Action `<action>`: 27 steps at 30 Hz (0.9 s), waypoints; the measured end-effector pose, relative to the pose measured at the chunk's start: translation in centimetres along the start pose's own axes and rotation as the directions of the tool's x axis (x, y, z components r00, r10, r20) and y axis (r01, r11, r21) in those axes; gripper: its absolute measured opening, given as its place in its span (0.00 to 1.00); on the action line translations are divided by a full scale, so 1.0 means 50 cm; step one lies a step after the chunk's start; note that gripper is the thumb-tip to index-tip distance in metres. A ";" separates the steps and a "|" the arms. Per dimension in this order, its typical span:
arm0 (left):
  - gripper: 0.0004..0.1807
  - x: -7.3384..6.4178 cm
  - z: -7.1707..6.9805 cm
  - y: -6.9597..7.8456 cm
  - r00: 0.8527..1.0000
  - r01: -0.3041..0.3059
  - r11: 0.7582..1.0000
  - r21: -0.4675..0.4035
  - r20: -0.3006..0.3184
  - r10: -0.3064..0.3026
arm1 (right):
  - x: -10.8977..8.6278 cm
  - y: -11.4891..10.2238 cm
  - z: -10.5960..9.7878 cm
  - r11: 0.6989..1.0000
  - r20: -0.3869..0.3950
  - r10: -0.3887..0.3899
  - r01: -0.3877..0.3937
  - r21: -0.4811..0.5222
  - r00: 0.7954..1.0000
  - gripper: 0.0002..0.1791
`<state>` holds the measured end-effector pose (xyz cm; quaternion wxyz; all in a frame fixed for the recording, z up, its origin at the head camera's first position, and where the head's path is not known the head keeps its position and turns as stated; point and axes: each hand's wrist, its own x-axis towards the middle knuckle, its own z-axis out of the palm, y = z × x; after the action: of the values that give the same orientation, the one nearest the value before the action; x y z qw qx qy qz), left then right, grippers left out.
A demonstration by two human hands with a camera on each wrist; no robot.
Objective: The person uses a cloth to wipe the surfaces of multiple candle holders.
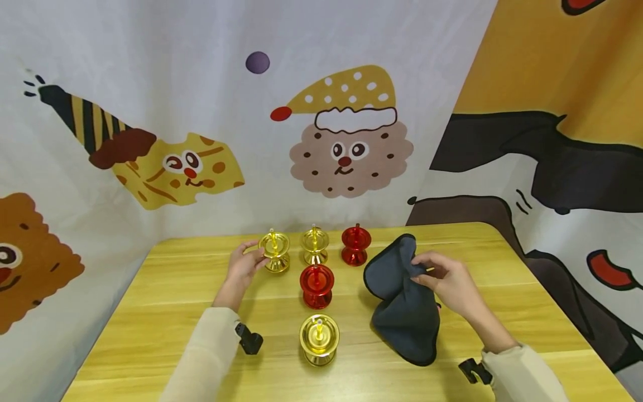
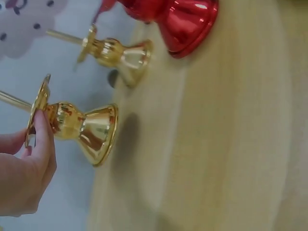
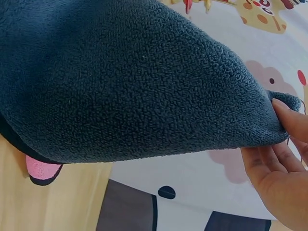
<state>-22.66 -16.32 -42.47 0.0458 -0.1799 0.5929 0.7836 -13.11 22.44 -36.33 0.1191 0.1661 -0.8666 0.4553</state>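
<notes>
At the back left of the table, my left hand (image 1: 245, 267) pinches the dish rim of a gold candle holder (image 1: 277, 261), which has a short spike on top. The left wrist view shows thumb and fingers on the rim, with the flared base (image 2: 98, 134) close over the wood. On the right, my right hand (image 1: 450, 281) pinches a dark blue-grey cloth (image 1: 409, 318) near its upper edge. From there the cloth hangs in folds. In the right wrist view its fuzzy face (image 3: 139, 91) fills much of the picture, and a pink tab (image 3: 42, 168) shows at its lower edge.
Beside the held one stand a second gold holder (image 1: 315, 245) and a red holder (image 1: 355, 244). Nearer in the middle are another red holder (image 1: 317, 286) and a gold one (image 1: 320, 338). A printed curtain (image 1: 201, 100) hangs right behind the table (image 1: 171, 312).
</notes>
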 end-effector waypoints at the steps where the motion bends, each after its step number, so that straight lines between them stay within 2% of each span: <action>1: 0.23 0.004 -0.002 -0.006 1.000 0.005 1.000 -0.003 -0.005 -0.005 | -0.001 0.001 0.001 1.000 0.004 0.011 -0.011 0.000 1.000 0.17; 6: 0.23 0.017 -0.007 -0.030 1.000 0.010 1.000 -0.026 -0.011 -0.010 | -0.006 0.006 0.004 0.999 0.008 0.034 -0.034 -0.015 0.999 0.16; 13: 0.24 0.025 -0.014 -0.041 1.000 0.009 0.999 -0.040 0.015 -0.009 | -0.004 0.013 0.001 0.999 -0.024 -0.020 0.019 -0.043 1.000 0.17; 19: 0.27 0.026 -0.012 -0.037 0.997 0.008 0.997 -0.080 0.081 -0.001 | -0.004 0.014 -0.004 0.999 -0.018 0.004 -0.005 -0.043 1.000 0.16; 24: 0.30 0.027 -0.011 -0.035 0.988 0.008 0.993 -0.121 0.156 0.011 | -0.002 0.013 -0.005 0.998 -0.023 0.000 -0.001 -0.059 1.000 0.16; 27: 0.31 0.026 -0.012 -0.034 0.984 0.015 0.993 -0.120 0.180 0.007 | -0.001 0.013 -0.006 0.998 -0.029 -0.005 0.003 -0.065 1.000 0.16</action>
<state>-23.28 -16.60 -44.59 0.0899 -0.1118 0.5373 0.8311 -13.31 23.06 -36.66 0.1378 0.1572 -0.8787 0.4291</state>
